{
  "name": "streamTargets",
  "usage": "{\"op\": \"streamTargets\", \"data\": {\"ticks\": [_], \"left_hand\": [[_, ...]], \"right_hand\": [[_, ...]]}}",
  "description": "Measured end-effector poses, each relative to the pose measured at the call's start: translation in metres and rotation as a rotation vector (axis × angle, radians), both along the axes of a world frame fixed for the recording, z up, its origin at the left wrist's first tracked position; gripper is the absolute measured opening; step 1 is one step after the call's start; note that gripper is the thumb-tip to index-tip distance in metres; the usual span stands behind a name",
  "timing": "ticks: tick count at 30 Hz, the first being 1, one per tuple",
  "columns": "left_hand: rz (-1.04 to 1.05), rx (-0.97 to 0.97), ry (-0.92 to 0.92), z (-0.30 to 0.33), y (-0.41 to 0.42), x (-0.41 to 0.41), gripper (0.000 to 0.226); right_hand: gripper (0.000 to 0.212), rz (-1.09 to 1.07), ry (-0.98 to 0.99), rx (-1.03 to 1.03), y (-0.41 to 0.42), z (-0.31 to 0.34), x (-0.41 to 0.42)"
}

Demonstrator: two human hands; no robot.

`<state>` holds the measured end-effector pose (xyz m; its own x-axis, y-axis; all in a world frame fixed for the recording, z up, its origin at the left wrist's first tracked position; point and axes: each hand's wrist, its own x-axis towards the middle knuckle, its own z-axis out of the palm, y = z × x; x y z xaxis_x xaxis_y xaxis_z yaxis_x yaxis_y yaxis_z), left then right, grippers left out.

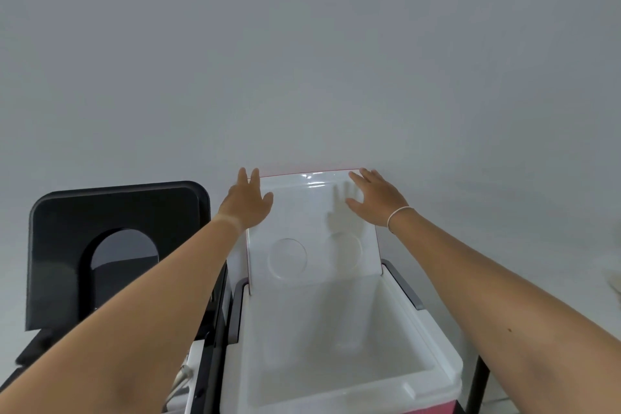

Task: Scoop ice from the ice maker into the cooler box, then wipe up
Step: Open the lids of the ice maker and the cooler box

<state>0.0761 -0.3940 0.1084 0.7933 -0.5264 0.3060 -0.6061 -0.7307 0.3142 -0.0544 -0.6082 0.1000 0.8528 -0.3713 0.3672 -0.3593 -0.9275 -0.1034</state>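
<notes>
The cooler box (pixel 437 360) stands open in front of me, white inside with a red outer shell, and its inside looks bare. Its white lid (pixel 312 228) stands upright against the wall, with two round cup recesses on its inner face. My left hand (pixel 247 205) rests on the lid's upper left corner, fingers spread. My right hand (pixel 373 195) lies on the lid's upper right corner, fingers apart, a white band on its wrist. To the left stands the black ice maker (pixel 67 245) with its lid raised and a dark oval window in it.
A plain grey-white wall (pixel 302 60) fills the view behind everything. A metal scoop handle (pixel 183 376) pokes up between the ice maker and the cooler. A dark table edge and leg (pixel 479 383) show at the lower right.
</notes>
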Motion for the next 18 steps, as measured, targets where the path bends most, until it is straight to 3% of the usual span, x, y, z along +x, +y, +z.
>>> {"op": "streamTargets", "data": {"ticks": [11,18], "left_hand": [[-0.013,0.008,-0.055,0.024,0.047,-0.079,0.063],[0.069,-0.03,-0.011,0.011,0.117,-0.133,0.064]], "right_hand": [[0.06,0.118,-0.018,0.003,0.053,0.022,-0.066],[0.06,0.283,0.038,0.099,0.118,-0.007,-0.078]]}}
